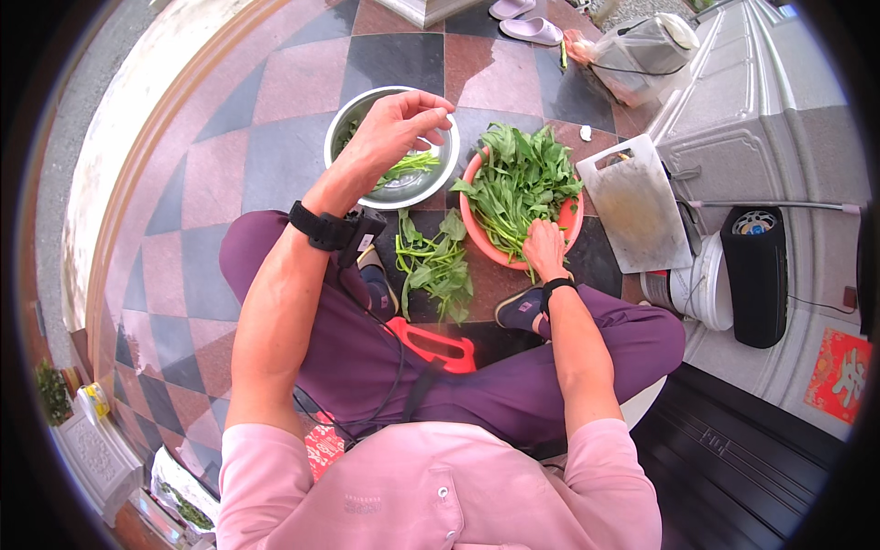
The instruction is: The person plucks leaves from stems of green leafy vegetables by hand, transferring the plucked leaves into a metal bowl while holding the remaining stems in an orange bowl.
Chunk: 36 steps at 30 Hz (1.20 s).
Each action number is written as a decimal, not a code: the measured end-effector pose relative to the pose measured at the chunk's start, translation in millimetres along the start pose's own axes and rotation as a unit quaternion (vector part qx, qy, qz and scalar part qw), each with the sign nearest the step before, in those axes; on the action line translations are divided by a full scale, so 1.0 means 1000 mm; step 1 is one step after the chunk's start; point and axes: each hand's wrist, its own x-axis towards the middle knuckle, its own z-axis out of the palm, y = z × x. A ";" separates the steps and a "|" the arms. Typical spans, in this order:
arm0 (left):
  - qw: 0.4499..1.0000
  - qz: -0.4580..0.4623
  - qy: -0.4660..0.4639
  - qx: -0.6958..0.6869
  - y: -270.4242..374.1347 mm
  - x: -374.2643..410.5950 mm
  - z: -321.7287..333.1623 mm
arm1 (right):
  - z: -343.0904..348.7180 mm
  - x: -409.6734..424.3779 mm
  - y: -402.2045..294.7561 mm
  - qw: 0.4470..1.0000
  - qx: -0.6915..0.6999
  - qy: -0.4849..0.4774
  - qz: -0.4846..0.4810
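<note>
My left hand (405, 127) is raised over a stainless steel bowl (332, 148), its fingers loosely bent and apart, with nothing seen in them. Inside that bowl lie cut green stems (416, 163) and some leaves, partly hidden by my hand and wrist. My right hand (545, 249) reaches into an orange plastic basin (474, 230), its fingers closed around stems at the near edge of a heap of leafy greens (526, 175). The fingertips are hidden. Between my feet and the two vessels, a loose pile of leafy stems (436, 265) rests on the tiled floor.
Right of the basin, a worn cutting board (636, 199) leans beside a white bucket (701, 285) and a black cylindrical speaker (756, 275). A red plastic handle (440, 347) shows between my legs. Farther off are pale slippers (531, 31) and a plastic bag (643, 58).
</note>
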 end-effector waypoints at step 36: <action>0.999 0.000 -0.033 0.029 -0.001 0.001 0.008 | 0.008 -0.030 -0.010 0.994 -0.092 -0.062 -0.005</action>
